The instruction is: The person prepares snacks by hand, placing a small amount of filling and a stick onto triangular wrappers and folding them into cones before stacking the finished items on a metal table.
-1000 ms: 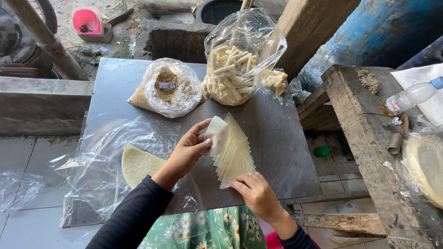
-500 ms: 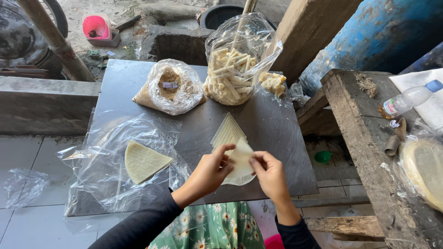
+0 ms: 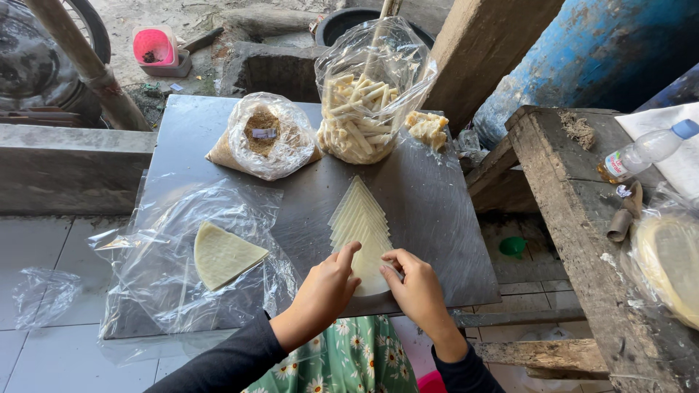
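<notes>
A fanned stack of pale triangular wrappers lies near the middle of the desk, its long axis running away from the person, the sharp tip pointing toward the far bags and the broad rounded end close to the body. The sheets overlap one another stepwise along that axis.

The desk is a grey metal sheet, dull and a little scratched, set outdoors among rough surroundings: a concrete ledge to the left, a worn wooden bench to the right with a plastic bottle on it, and a blue barrel behind. At the far edge of the desk stand a clear bag of pale sticks and a bag of brown filling. On the left, a loose plastic sheet covers part of the metal, with a single wrapper triangle lying on it, its tip pointing right.

Both hands rest at the near end of the stack. The left hand has its fingers loosely curled, with the forefinger stretched out onto the nearest sheet. The right hand has its fingers bent and close together, the tips pressing on the same sheet's near right edge. Neither hand lifts anything clear of the desk.
</notes>
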